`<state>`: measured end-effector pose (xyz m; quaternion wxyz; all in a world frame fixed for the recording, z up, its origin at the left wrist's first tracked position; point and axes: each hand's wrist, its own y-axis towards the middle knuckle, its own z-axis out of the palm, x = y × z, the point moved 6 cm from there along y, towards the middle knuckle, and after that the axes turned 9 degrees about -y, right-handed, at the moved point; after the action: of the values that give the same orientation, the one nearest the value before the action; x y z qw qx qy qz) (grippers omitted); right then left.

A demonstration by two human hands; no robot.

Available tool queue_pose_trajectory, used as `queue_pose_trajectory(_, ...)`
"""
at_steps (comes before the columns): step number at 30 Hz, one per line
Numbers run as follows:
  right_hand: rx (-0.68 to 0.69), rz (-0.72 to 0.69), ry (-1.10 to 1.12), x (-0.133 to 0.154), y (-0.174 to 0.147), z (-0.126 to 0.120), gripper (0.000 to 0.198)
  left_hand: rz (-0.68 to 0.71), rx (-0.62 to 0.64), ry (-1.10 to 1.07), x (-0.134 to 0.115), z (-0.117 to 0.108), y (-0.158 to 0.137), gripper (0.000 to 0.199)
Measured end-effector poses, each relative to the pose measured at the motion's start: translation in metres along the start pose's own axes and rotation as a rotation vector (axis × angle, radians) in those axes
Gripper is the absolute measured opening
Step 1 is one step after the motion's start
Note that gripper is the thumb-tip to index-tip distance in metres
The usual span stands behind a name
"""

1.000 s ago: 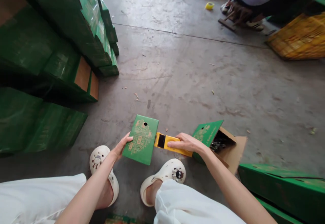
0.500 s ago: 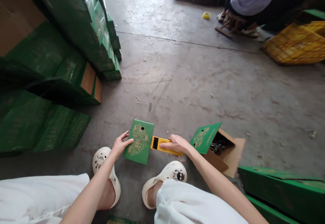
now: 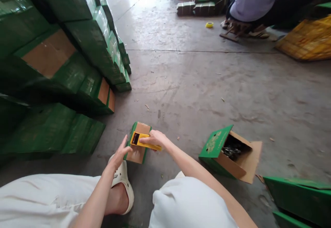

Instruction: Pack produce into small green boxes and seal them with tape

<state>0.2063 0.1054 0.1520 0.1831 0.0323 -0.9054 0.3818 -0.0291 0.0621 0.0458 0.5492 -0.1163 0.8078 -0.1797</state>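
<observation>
A small carton (image 3: 137, 155) stands on the floor in front of me, its brown taped-looking face up between green edges. My left hand (image 3: 120, 155) is against the carton's left side, fingers stretched out and thumb apart near its edge. In my right hand (image 3: 157, 139) is a yellow hand tool (image 3: 144, 140) with a black patch at its far end. It lies across the carton's brown face; its exact kind is not clear. To the right, an open green box (image 3: 217, 145) lies tilted with its brown flap out and dark, shiny pieces inside.
Stacked green cartons (image 3: 85, 41) rise on the left. More green boxes (image 3: 300, 193) lie at lower right. Farther off are a yellow tape roll (image 3: 209, 25), a seated person (image 3: 254, 2) on a low stool, and a yellow crate (image 3: 309, 38).
The small carton has turned from its green printed face to its brown face. My right hand has brought the yellow tool leftward over it. My view has tilted up somewhat.
</observation>
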Motion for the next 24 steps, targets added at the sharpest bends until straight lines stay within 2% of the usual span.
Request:
queue_pose_trajectory(1, -0.001, 0.0, -0.001, 0.005, 0.003, 0.0, 0.063, 0.014, 0.006, 0.102, -0.006, 0.005, -0.005, 0.101)
queue_pose_trajectory(3, -0.004, 0.007, -0.002, 0.011, 0.008, 0.001, 0.067, 0.051, -0.07, 0.316, -0.017, 0.013, -0.015, 0.12)
queue_pose_trajectory(6, -0.013, 0.01, 0.002, 0.011, 0.008, 0.003, 0.068, 0.096, -0.203, 0.504, -0.03, 0.02, -0.026, 0.13)
queue_pose_trajectory(8, -0.023, -0.004, 0.029, 0.005, 0.003, 0.004, 0.065, 0.111, -0.213, 0.543, -0.034, 0.021, -0.026, 0.128)
queue_pose_trajectory(11, 0.025, -0.059, 0.165, -0.017, -0.011, 0.013, 0.059, 0.168, -0.134, 0.552, -0.04, 0.027, -0.023, 0.12)
queue_pose_trajectory(14, 0.119, -0.08, 0.353, -0.05, -0.032, 0.035, 0.056, 0.231, -0.049, 0.607, -0.043, 0.044, -0.027, 0.112)
queue_pose_trajectory(17, 0.114, -0.029, 0.465, -0.078, -0.051, 0.059, 0.055, 0.28, -0.084, 0.738, -0.047, 0.063, -0.039, 0.108)
queue_pose_trajectory(21, 0.084, 0.001, 0.551, -0.082, -0.06, 0.081, 0.052, 0.271, -0.093, 0.819, -0.05, 0.072, -0.048, 0.105)
queue_pose_trajectory(24, 0.064, 0.013, 0.57, -0.073, -0.054, 0.081, 0.05, 0.223, -0.05, 0.799, -0.052, 0.067, -0.043, 0.105)
